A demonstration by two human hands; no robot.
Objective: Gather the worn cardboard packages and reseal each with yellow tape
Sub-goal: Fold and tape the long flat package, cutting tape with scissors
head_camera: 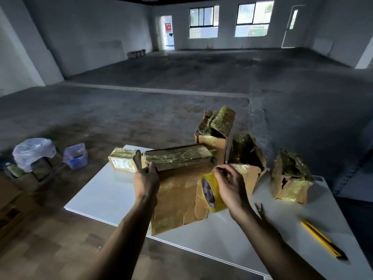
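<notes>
Left hand (146, 181) grips the upper left corner of the large worn cardboard package (177, 199), mid-desk (101, 195), long axis left to right. Right hand (230, 186) pinches the yellow tape roll (212, 194) at the package's right end.

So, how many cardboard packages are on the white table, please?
5: the small package far left, the large package at the left hand, the tall package behind it, the torn package behind the right hand, the crushed package far right. More may be hidden.
</notes>
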